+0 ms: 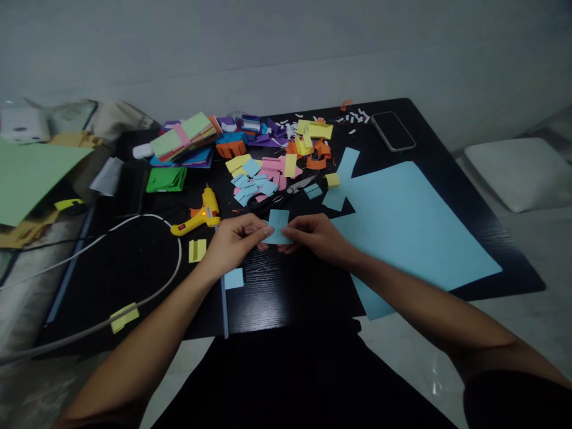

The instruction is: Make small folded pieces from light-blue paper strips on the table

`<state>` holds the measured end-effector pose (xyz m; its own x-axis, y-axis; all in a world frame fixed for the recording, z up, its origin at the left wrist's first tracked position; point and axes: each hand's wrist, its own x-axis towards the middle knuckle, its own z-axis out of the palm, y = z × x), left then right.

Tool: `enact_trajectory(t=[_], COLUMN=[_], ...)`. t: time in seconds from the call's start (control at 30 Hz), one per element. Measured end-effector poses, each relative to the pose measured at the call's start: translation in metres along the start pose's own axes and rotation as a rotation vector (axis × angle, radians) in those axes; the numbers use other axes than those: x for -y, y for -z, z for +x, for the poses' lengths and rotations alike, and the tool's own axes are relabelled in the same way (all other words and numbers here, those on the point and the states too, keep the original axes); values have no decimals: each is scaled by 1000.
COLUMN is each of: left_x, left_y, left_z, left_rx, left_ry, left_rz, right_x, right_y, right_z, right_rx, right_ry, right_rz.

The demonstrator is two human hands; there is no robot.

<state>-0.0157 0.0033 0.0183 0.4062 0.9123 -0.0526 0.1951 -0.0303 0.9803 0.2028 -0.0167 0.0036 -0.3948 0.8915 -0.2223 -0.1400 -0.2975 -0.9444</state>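
Observation:
A small piece of blue paper point(279, 225) is held up over the black table, between both hands. My left hand point(239, 238) pinches its left edge, thumb on top. On the opposite edge, my right hand point(315, 235) grips it the same way. Just beyond my fingers lie scissors point(286, 193) with dark handles, partly covered by cut paper. A folded blue piece point(313, 190) rests beside the blades. To the right spreads a large blue sheet point(411, 226), passing under my right forearm. Another small blue piece point(233, 278) sits below my left wrist.
A yellow glue gun point(199, 214) lies left of my left hand, near a looping white cable point(179, 256). Piles of folded paper pieces point(263, 176) and a paper stack point(187, 137) fill the back. A phone point(393, 131) lies at the far right.

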Motion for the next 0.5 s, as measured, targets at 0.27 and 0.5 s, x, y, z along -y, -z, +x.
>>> enact_trajectory(t=[0.27, 0.5], left_x=[-1, 0], left_y=[3, 0], left_z=[1, 1], left_rx=[-17, -15], left_ry=[9, -5], left_rz=[53, 39], right_x=[-1, -4], right_y=[2, 2], right_z=[1, 1], right_rx=[-15, -41], right_ry=[17, 65], right_rz=[-46, -107])
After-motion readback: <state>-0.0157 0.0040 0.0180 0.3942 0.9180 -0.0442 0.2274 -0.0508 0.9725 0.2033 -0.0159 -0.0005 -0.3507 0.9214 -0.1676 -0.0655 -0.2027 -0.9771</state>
